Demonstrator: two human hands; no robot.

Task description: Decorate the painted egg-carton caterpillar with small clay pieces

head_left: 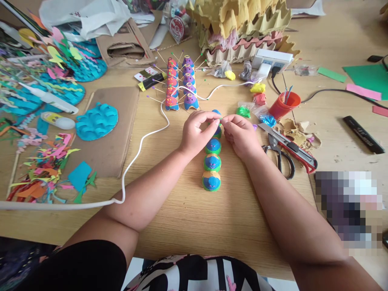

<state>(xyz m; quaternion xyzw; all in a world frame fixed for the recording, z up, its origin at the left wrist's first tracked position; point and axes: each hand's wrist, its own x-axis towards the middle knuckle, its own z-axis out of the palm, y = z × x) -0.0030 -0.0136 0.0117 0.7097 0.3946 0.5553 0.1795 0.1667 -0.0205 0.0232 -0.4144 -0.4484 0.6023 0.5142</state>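
My left hand [198,131] and my right hand [241,135] meet fingertip to fingertip, both pinched closed. Whatever lies between the fingers is too small to make out. Just under them runs a row of blue-and-green egg-carton cups [212,162] with little faces and orange tops; my hands partly cover its far end. Beyond stand two finished-looking rows, a red-and-blue one [172,87] and a purple-and-blue one [189,85], stuck with pins. Right of my right hand lie lumps of green clay [243,112] and blue clay [268,120] in plastic.
A red-handled utility knife [298,151] and scissors [280,159] lie at right, by a red cup [285,104]. A white cable [141,145] crosses the left side. Paper scraps [45,169], cardboard [121,117] and a blue scalloped piece [97,121] are left; egg trays [242,24] stack behind.
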